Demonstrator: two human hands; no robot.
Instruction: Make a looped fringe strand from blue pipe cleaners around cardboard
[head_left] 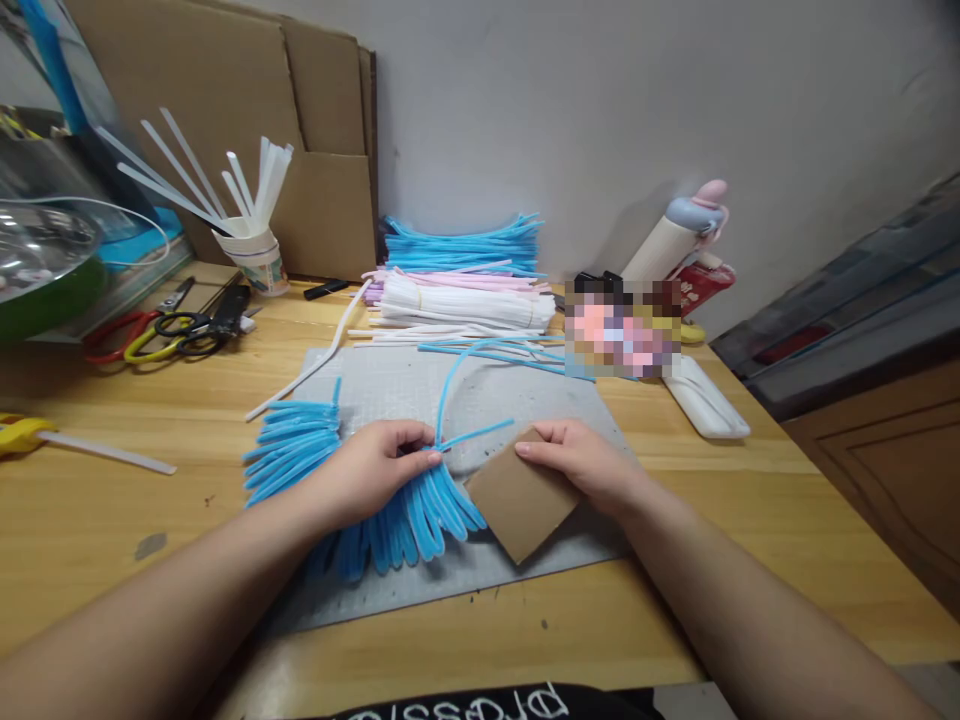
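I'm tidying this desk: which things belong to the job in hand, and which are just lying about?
Likely the job:
- blue fringe, in left hand
- cardboard square, in right hand
- mat
- pipe cleaners

Probably lying about:
- bottle
- red packet
- green bowl

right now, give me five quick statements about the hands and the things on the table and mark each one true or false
1. The right hand holds a piece of brown cardboard. True.
2. The left hand grips a pair of scissors. False: it holds the looped blue fringe.
3. The white bundle lies nearer the wall than the blue bundle. False: the blue bundle is nearer the wall.
4. Part of the gray mat lies beneath the looped blue fringe. True.
5. The cup holds red pencils. False: it holds white sticks.
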